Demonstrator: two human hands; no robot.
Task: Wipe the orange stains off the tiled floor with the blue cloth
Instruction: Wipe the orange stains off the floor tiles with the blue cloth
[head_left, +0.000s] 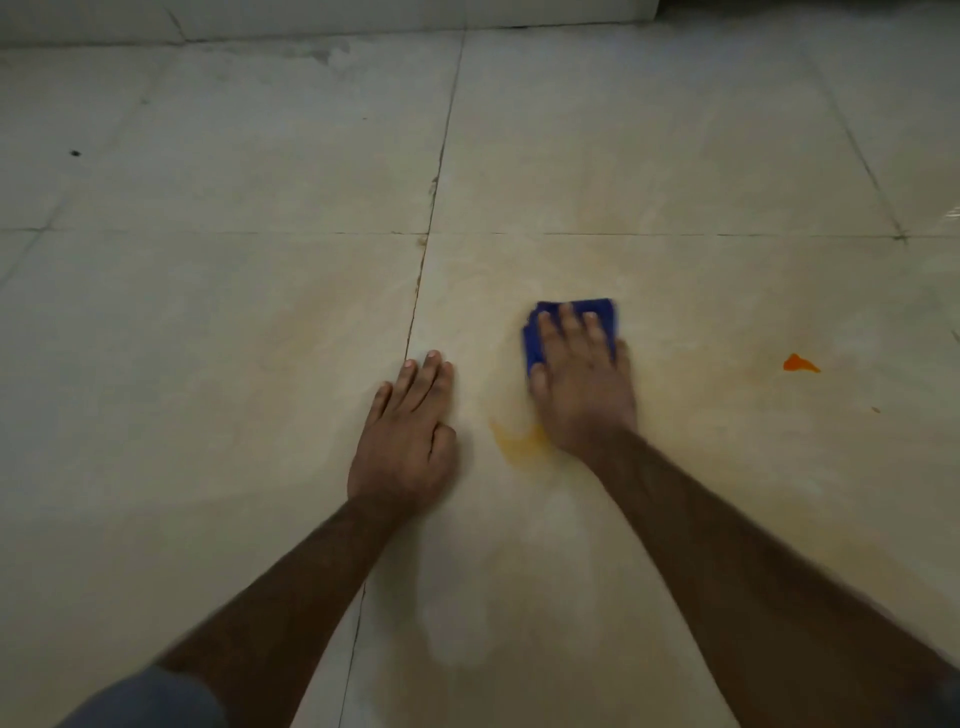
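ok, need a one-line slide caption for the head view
Right hand presses the blue cloth flat on the tiled floor; left hand braces; orange smear and orange blob remain.

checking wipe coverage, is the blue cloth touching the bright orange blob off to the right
Apart. The head view shows the blue cloth under the right hand, with a wide stretch of bare tile between it and the orange blob.

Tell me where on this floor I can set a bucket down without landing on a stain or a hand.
Free: the tile left of the left hand, past the grout line, and the far tiles beyond the blue cloth. Crowded: between the hands, where the smeared orange stain lies beside the right hand. The bright orange spot marks the right side.
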